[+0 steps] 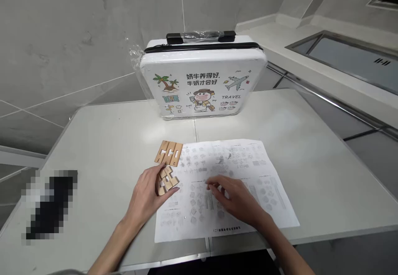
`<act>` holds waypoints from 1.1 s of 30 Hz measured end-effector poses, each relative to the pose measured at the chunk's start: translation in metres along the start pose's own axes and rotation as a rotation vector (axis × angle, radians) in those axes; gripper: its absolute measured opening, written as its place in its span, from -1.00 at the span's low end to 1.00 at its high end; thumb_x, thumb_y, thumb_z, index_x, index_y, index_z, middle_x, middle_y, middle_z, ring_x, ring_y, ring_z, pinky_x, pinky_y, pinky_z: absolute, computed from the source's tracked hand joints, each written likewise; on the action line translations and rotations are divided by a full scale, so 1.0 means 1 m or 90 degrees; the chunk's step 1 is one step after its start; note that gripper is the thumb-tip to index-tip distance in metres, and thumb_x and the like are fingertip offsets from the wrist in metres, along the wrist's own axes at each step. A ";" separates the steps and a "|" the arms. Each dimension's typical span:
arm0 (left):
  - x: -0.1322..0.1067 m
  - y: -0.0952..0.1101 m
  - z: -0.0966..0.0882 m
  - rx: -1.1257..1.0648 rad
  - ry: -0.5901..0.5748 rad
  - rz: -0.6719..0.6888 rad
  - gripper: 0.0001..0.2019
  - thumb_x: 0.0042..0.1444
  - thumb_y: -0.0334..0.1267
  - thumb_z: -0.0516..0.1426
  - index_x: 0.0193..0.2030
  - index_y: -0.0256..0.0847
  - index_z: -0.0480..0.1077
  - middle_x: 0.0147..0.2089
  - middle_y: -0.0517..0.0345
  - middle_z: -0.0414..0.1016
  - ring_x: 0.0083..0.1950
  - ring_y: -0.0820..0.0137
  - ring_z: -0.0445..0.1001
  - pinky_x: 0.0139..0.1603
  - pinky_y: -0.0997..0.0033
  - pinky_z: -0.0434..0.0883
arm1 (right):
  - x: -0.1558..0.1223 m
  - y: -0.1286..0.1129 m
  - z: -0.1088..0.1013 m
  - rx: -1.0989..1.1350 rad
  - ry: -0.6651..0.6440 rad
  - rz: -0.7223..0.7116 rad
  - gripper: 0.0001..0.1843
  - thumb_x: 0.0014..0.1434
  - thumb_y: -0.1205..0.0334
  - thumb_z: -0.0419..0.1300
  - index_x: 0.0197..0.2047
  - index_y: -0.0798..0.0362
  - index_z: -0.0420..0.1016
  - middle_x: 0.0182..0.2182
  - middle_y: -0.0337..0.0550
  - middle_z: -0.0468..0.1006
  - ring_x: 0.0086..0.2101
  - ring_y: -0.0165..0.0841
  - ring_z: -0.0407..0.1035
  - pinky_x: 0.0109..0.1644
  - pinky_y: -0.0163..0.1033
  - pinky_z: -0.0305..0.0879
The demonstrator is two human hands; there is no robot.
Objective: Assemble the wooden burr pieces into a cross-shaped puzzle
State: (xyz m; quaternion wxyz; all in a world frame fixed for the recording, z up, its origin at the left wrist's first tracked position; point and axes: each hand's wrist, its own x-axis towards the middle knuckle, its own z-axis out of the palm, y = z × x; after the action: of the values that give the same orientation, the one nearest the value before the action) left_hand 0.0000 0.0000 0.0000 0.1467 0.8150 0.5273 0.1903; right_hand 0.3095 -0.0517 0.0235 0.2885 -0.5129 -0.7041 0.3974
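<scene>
My left hand (147,190) curves around a small group of light wooden puzzle pieces (168,179), with its fingers at their upper left and its thumb along their lower edge. Just above them lie flat wooden pieces with cut-out slots (169,153), side by side and marked with small numbers. A large white sheet (248,221) printed with many small diagrams lies under the hands and partly under the wood. Over the middle of this sheet is my right hand (234,196), its fingers loosely curled and nothing visible in them.
At the back of the pale table (102,142) stands a white suitcase (199,80) with cartoon prints, a black handle and clear plastic wrap. A dark object, blurred by pixels (51,204), lies at the left. A metal rail (329,99) runs beyond the right edge.
</scene>
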 end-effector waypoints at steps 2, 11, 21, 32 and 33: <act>-0.003 -0.003 0.001 0.008 0.003 0.011 -0.25 0.21 0.18 0.30 0.41 -0.11 0.21 0.24 -0.11 0.52 0.21 -0.01 0.52 0.14 0.00 0.53 | 0.007 -0.004 0.005 -0.005 -0.008 -0.009 -0.82 0.51 0.26 0.08 0.04 -0.04 0.49 -0.16 -0.16 0.68 -0.24 -0.29 0.58 -0.24 -0.22 0.40; -0.004 -0.001 0.005 -0.002 0.029 0.030 -0.33 0.28 0.07 0.28 0.43 -0.09 0.20 0.24 -0.07 0.53 0.20 0.06 0.53 0.12 0.10 0.56 | 0.045 -0.016 0.041 -0.102 -0.066 -0.077 -0.77 0.44 0.39 0.11 0.11 0.01 0.44 -0.07 -0.15 0.64 -0.27 -0.30 0.52 -0.28 -0.22 0.30; 0.015 0.003 -0.004 -0.004 0.127 -0.045 -0.45 0.32 0.12 0.22 0.33 -0.10 0.33 0.24 -0.11 0.48 0.28 0.00 0.44 0.27 -0.08 0.45 | 0.050 -0.010 0.040 -0.034 -0.060 -0.070 -0.78 0.43 0.41 0.10 0.07 0.00 0.45 -0.11 -0.19 0.63 -0.35 -0.37 0.48 -0.26 -0.25 0.31; 0.070 0.032 0.013 0.108 -0.020 -0.175 -0.28 0.30 -0.03 0.24 0.49 -0.26 0.17 0.49 -0.24 0.29 0.43 -0.16 0.31 0.24 -0.18 0.49 | 0.033 0.003 0.013 0.010 -0.010 0.007 -0.79 0.45 0.33 0.07 0.06 -0.05 0.45 -0.10 -0.18 0.64 -0.31 -0.35 0.52 -0.24 -0.21 0.40; 0.070 0.033 0.014 0.106 -0.025 -0.170 -0.31 0.32 -0.06 0.21 0.50 -0.24 0.17 0.50 -0.23 0.28 0.44 -0.15 0.30 0.22 -0.15 0.51 | 0.028 0.008 0.008 0.012 0.000 0.019 -0.79 0.45 0.32 0.07 0.05 -0.05 0.46 -0.09 -0.16 0.64 -0.31 -0.34 0.53 -0.23 -0.20 0.41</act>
State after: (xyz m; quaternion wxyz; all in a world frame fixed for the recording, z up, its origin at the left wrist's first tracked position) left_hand 0.0586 0.0502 0.0128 0.1131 0.7506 0.6419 0.1086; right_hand 0.2979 -0.0257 0.0126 0.2875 -0.5203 -0.6928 0.4082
